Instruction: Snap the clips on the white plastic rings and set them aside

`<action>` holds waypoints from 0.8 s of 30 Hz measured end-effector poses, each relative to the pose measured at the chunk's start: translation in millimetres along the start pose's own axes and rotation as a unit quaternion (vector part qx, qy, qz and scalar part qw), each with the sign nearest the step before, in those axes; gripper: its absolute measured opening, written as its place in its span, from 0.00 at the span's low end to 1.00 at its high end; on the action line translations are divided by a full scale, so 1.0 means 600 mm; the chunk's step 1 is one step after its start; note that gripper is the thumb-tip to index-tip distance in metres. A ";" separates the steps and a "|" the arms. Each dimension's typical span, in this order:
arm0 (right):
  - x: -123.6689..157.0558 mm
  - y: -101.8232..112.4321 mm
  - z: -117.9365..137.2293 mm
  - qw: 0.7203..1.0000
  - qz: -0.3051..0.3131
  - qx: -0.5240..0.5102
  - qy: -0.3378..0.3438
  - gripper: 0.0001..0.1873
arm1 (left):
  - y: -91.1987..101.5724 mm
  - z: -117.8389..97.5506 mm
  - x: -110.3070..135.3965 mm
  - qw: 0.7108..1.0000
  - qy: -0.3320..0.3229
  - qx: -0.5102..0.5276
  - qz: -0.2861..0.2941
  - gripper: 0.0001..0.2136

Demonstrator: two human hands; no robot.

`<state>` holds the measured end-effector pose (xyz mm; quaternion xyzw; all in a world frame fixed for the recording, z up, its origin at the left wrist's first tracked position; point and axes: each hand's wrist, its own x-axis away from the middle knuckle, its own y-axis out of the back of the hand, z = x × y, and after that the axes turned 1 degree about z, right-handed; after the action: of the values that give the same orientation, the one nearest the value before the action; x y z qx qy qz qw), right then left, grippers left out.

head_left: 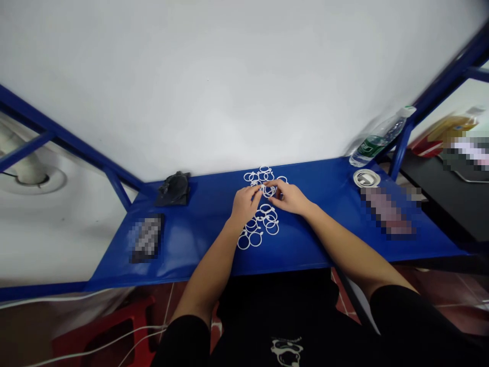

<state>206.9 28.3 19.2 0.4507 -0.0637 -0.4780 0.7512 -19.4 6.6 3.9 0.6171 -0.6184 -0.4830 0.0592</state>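
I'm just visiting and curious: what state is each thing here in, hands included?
White rings: scattered on the blue tabletop, some overlapping.
Left hand: curled at the white rings; grip unclear.
Right hand: curved over white rings; grip unclear.
Black bag: crumpled.
Water bottle: capped.
White coil: wound up.
Yellow bottle: partly pixelated; state unclear.

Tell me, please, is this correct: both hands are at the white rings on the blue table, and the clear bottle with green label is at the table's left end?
Not quite: the head view shows the bottle at the right end of the table. The left hand and right hand are at the white rings.
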 end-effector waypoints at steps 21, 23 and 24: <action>-0.004 -0.001 0.020 0.996 -0.044 -0.003 0.078 0.14 | 0.004 -0.014 0.002 0.997 -0.072 -0.006 -0.015 0.14; -0.004 -0.003 0.020 0.996 -0.045 -0.002 0.078 0.13 | 0.004 -0.013 0.003 0.997 -0.079 -0.012 -0.012 0.15; -0.004 -0.004 0.020 0.996 -0.046 0.000 0.076 0.13 | 0.004 -0.013 0.003 0.997 -0.080 -0.017 -0.010 0.15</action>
<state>197.5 22.5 25.1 0.4884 0.0145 -0.4763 0.7310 -16.3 0.3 8.6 0.5817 -0.6065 -0.5419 0.0152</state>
